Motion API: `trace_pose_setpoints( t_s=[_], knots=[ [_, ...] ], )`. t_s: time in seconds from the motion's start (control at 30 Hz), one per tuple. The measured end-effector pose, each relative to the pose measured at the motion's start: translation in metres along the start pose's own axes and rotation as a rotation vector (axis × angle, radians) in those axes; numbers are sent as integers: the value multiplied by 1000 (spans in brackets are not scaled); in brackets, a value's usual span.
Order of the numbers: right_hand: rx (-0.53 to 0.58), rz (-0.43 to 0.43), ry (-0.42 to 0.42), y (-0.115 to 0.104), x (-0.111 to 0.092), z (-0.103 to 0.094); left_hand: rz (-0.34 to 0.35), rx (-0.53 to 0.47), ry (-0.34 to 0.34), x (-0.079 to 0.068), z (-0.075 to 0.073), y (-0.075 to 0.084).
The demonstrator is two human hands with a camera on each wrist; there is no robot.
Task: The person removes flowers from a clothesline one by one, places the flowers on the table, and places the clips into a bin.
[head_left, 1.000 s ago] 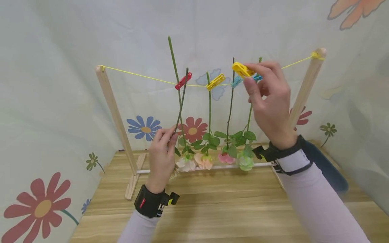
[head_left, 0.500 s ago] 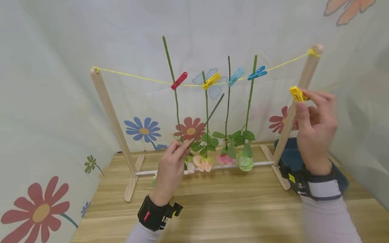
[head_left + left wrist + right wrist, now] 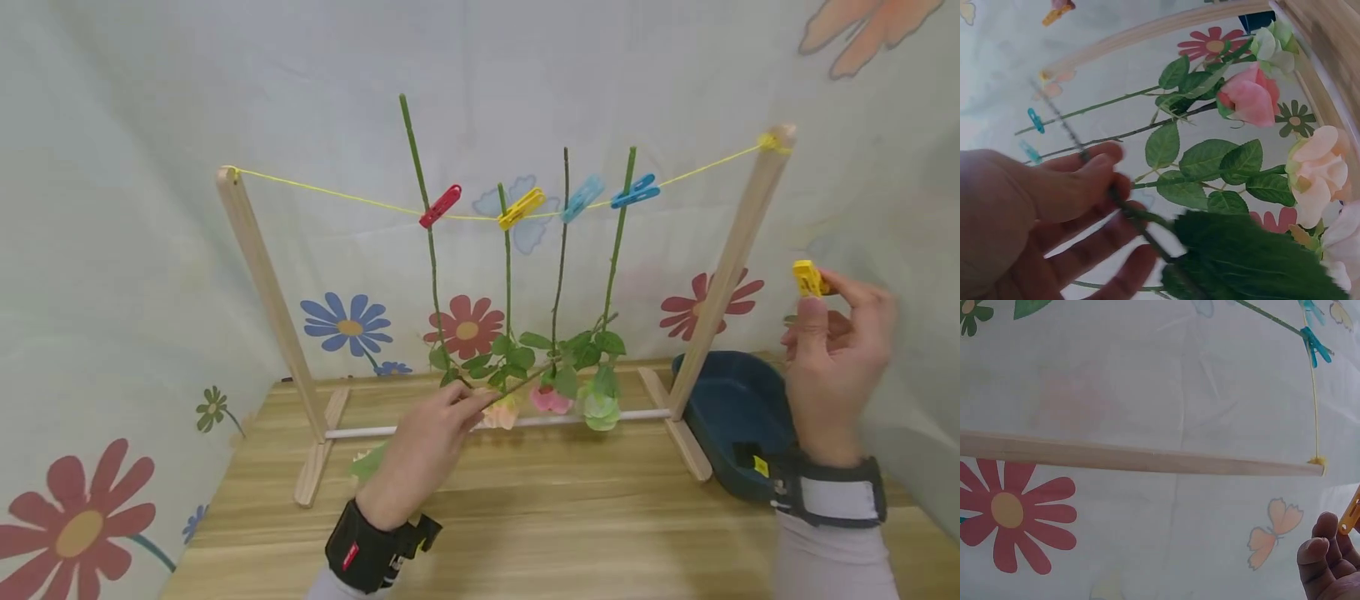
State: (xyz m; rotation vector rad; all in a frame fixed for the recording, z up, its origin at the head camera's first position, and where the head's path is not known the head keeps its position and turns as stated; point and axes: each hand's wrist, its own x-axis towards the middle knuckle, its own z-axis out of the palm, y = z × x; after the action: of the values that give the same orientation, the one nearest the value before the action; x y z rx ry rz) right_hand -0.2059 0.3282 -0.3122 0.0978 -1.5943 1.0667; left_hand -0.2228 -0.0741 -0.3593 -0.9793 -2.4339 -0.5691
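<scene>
In the head view, the right post (image 3: 731,275) stands between the hands. Inside it, well apart and low, the left hand (image 3: 420,450) pinches a stem (image 3: 525,382) whose long axis slopes upward toward the right post, crossing the leaves of hanging flowers. The flower end lies away from the right post, mostly hidden by that hand. Just outside the right post, and nearer it, the right hand (image 3: 840,358) holds a yellow clothespin (image 3: 808,279) between thumb and forefinger, lower than the yellow string (image 3: 705,162) tied to the post's top. Inward from the right post, the string carries a blue clip (image 3: 635,192), a pale blue clip (image 3: 582,198), a yellow clip (image 3: 522,208) and a red clip (image 3: 440,206), each on a stem. A blue tray (image 3: 723,400) sits on the surface by the post's foot, outside.

In the left wrist view, the grip is thumb against fingers on the stem, lower fingers loosely spread; the stem's bare end points toward the right post's tied top. A pink flower (image 3: 1250,94) lies between hand and post.

In the right wrist view, bent fingers show beyond the right post's tied end; the clothespin is cut off, so whether its mouth is parted I cannot tell.
</scene>
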Motion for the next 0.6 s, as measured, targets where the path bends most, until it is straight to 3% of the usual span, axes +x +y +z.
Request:
trace_pose_setpoints(
  t_s=[0.17,0.3,0.47,0.6],
  knots=[
    [-122,62,15,21,7,-8,-9,35,-253,-3,0,8],
    [-211,122,7,48,11,-11,39,47,-397,-7,11,11],
    [-316,164,-48,86,11,-11,65,-17,-541,-10,30,10],
    [-453,189,-172,110,7,-8,68,-47,-585,-12,43,6]
  ],
)
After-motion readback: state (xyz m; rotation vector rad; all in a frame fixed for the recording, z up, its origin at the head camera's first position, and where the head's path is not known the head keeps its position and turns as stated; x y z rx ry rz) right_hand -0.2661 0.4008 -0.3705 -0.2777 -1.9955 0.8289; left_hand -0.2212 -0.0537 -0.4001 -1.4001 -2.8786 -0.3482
